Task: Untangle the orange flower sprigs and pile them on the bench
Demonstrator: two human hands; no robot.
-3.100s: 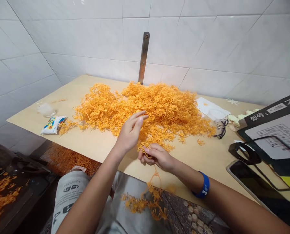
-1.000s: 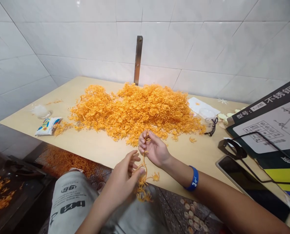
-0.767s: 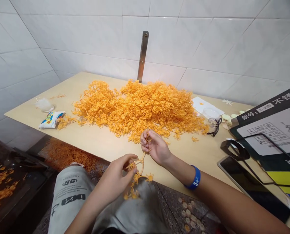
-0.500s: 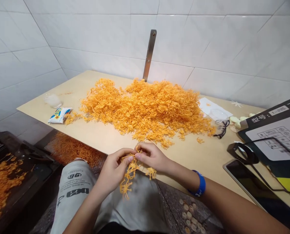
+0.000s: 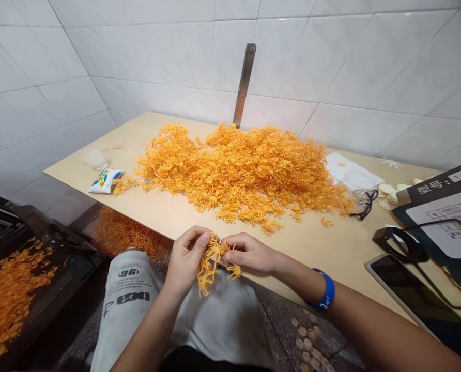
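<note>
Between my hands hangs a small tangled cluster of orange, thin-legged, spider-like pieces [image 5: 206,275]. My left hand [image 5: 187,258] pinches the cluster's upper left with thumb and forefinger. From the other side, my right hand [image 5: 254,253], below a blue wristband [image 5: 324,289], grips its right part with the fingers curled. Both hands are just past the table's front edge, over my lap. A large heap of the same orange pieces [image 5: 238,170] lies on the table [image 5: 153,206] beyond them.
At the left lie a small white-and-blue packet [image 5: 105,181] and a clear round object [image 5: 96,159]. To the right are glasses [image 5: 364,204], a phone [image 5: 401,287], a black cable-like loop [image 5: 401,243] and a dark box [image 5: 447,212]. A dark container [image 5: 17,305] holds more orange pieces.
The hands have moved slightly apart, and the cluster now spreads between them, its hanging end higher than before. The whole view has shifted a little, moving the scene rightward.
</note>
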